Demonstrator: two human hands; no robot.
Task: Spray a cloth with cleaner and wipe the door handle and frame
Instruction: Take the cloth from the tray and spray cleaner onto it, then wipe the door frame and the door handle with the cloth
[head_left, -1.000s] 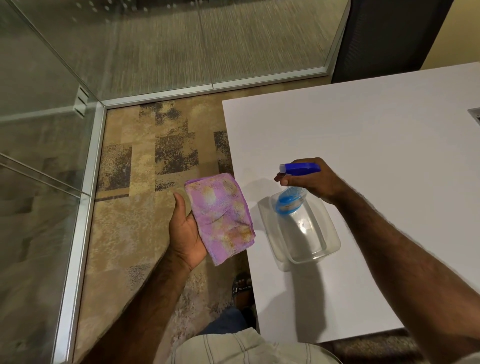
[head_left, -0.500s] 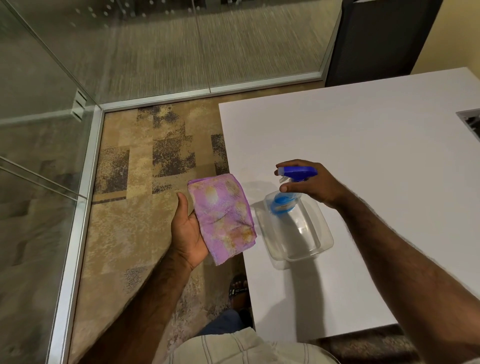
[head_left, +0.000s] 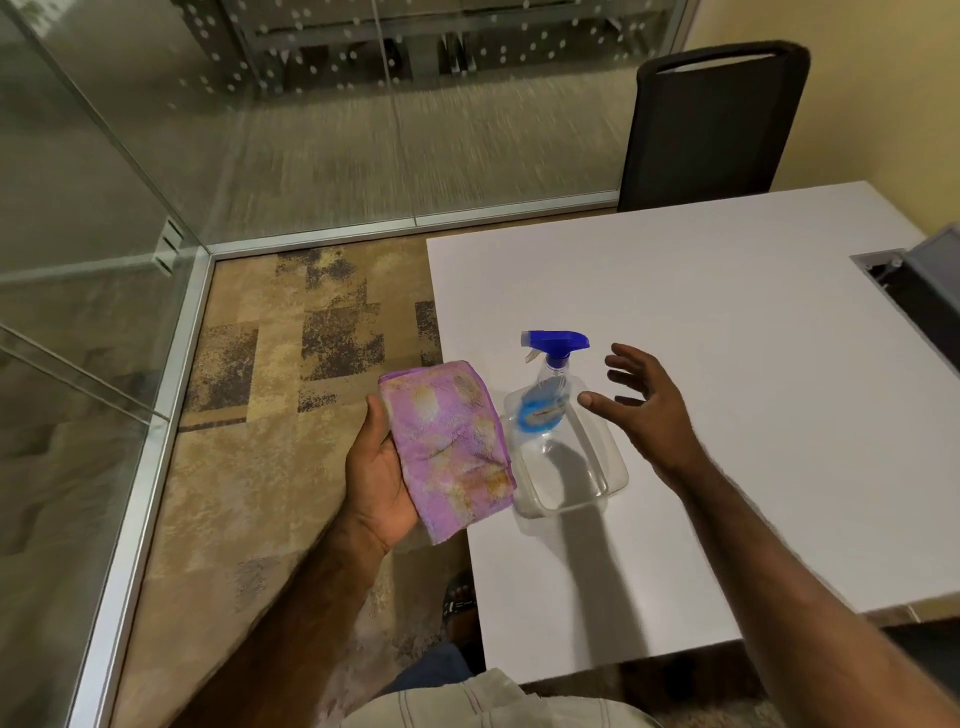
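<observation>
Two hands reach out over the near edge of a white desk (head_left: 727, 322). The left hand (head_left: 382, 467) is palm up over the carpet, just off the desk's left edge, its thumb and fingers curled around a folded purple cloth (head_left: 449, 447) with orange-yellow blotches; the cloth's right side overlaps the desk edge. The right hand (head_left: 644, 405) hovers above the desk with fingers spread wide and nothing in its grasp, just to the right of the spray bottle (head_left: 545, 395) and not touching it. The bottle is clear with a blue trigger head and a blue label, and stands upright in the far end of a clear plastic tray (head_left: 602, 478) that sits on the desk near its left edge, between the two hands. A sandalled foot (head_left: 460, 608) shows on the patterned brown carpet (head_left: 291, 364) below the desk edge. Beyond, a silver-framed glass wall (head_left: 311, 156) runs along the left and far sides of the carpet. A dark chair (head_left: 711, 124) stands at the far side of the desk, against a yellow wall.
</observation>
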